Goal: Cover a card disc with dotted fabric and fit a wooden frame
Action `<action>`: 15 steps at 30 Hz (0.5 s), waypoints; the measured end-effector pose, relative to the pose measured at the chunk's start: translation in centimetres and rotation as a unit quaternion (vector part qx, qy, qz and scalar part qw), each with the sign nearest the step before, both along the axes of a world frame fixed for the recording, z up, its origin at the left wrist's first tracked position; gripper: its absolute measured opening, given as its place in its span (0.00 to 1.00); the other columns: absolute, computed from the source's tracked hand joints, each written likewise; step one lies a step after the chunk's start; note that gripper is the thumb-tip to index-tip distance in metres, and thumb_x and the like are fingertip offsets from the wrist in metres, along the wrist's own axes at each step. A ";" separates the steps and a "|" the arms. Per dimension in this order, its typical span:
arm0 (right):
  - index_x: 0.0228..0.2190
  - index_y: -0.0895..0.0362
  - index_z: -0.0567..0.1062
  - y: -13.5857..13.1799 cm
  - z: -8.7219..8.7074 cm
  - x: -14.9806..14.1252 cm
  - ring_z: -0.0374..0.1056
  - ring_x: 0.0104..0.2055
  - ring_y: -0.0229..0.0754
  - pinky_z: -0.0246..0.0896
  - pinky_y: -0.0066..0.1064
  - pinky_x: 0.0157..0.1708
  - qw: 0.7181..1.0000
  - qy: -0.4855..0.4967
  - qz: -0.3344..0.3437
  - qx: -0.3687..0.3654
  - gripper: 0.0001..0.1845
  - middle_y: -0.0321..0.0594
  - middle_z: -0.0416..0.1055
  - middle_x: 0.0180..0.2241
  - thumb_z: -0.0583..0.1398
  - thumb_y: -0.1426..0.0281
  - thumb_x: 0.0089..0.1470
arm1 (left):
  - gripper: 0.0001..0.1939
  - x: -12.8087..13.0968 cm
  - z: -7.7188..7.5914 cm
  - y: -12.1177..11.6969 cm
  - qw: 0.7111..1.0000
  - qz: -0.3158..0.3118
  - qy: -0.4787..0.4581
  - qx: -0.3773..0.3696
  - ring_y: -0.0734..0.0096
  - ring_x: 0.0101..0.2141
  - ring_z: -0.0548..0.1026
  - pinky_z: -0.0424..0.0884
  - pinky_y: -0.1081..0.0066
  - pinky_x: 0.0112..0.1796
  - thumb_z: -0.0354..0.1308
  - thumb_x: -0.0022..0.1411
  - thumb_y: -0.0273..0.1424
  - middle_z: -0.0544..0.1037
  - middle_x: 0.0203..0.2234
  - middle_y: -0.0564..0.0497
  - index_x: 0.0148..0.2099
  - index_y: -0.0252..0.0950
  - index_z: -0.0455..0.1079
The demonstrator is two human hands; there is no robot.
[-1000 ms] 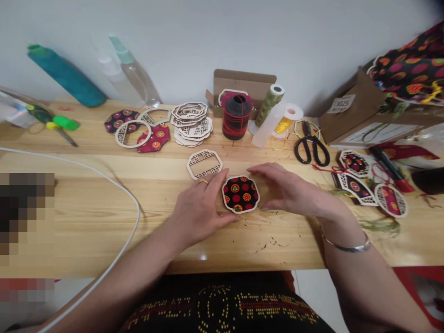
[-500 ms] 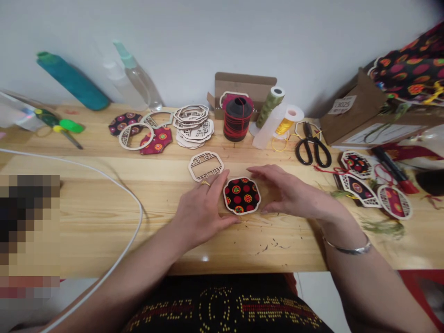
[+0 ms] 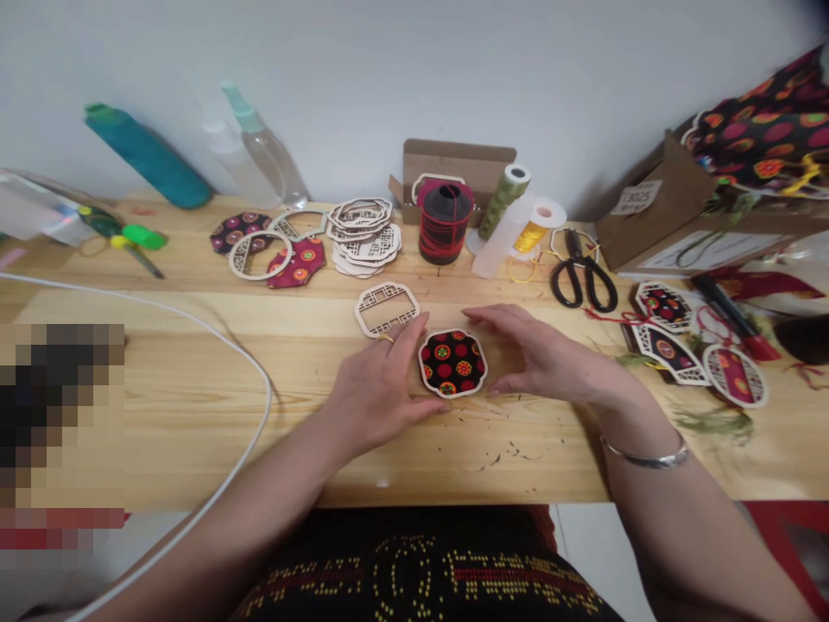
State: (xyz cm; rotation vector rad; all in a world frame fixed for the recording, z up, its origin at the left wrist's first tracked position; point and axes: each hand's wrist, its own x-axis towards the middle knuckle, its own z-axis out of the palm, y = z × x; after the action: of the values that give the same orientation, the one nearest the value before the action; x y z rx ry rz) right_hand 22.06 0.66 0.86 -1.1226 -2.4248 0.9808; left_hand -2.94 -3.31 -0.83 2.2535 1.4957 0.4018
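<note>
A scalloped fabric-covered piece point(image 3: 452, 364), black with red and orange flower dots and a pale wooden rim, lies flat on the table between my hands. My left hand point(image 3: 382, 380) rests on the tabletop at its left side, thumb and fingers spread around that edge. On the other side, my right hand point(image 3: 534, 358) curves open with a gap between it and the piece. Behind my left fingertips lies a pale lattice-cut wooden frame point(image 3: 363, 326), its front edge partly hidden by the hand.
Behind stand a stack of wooden frames point(image 3: 366, 246), a red-and-black thread spool point(image 3: 444, 226) and black-handled scissors point(image 3: 583, 281). Finished-looking ornaments point(image 3: 735, 376) lie at right near a cardboard box point(image 3: 680, 207). A white cable point(image 3: 267, 389) crosses at left. Dark scraps point(image 3: 509, 458) dot the front.
The view has shifted slightly. Both hands and the fabric-covered piece stay in nearly the same places on the table.
</note>
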 end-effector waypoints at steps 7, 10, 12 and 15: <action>0.61 0.51 0.58 0.5 0.6 0.3 0.59 0.59 0.52 0.56 0.50 0.59 0.999 0.012 -0.003 -0.044 0.46 0.49 0.62 0.58 0.69 0.64 0.44 | 0.39 -0.1 0.2 0.2 0.990 0.065 -0.121 -0.016 0.55 0.43 0.75 0.70 0.56 0.44 0.56 0.57 0.52 0.75 0.50 0.42 0.63 0.36 0.55; 0.62 0.52 0.58 0.4 1.1 0.4 0.61 0.58 0.52 0.58 0.48 0.58 0.999 0.002 -0.002 -0.054 0.46 0.49 0.64 0.57 0.69 0.66 0.44 | 0.35 0.2 0.4 0.1 0.982 0.105 -0.151 -0.032 0.62 0.35 0.75 0.71 0.58 0.40 0.53 0.60 0.50 0.76 0.48 0.42 0.62 0.34 0.57; 0.61 0.53 0.59 0.2 1.5 0.4 0.61 0.58 0.52 0.59 0.48 0.57 0.998 -0.011 -0.006 -0.054 0.46 0.49 0.64 0.57 0.69 0.68 0.43 | 0.33 0.4 0.7 -0.2 0.982 0.117 -0.141 -0.037 0.64 0.32 0.74 0.71 0.58 0.39 0.53 0.61 0.47 0.76 0.48 0.41 0.62 0.33 0.57; 0.61 0.52 0.59 -0.6 1.8 0.6 0.63 0.56 0.52 0.61 0.48 0.55 0.998 -0.029 -0.011 -0.047 0.47 0.48 0.66 0.56 0.69 0.69 0.41 | 0.29 0.5 1.2 -0.9 0.985 0.121 -0.119 -0.034 0.63 0.33 0.74 0.70 0.58 0.41 0.52 0.63 0.40 0.76 0.48 0.41 0.62 0.32 0.56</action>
State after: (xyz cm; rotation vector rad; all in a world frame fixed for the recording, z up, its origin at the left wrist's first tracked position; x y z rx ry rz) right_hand 22.69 0.09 2.71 -1.2233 -2.4280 1.0811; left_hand -2.43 -4.22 0.33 1.9011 1.6300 0.6569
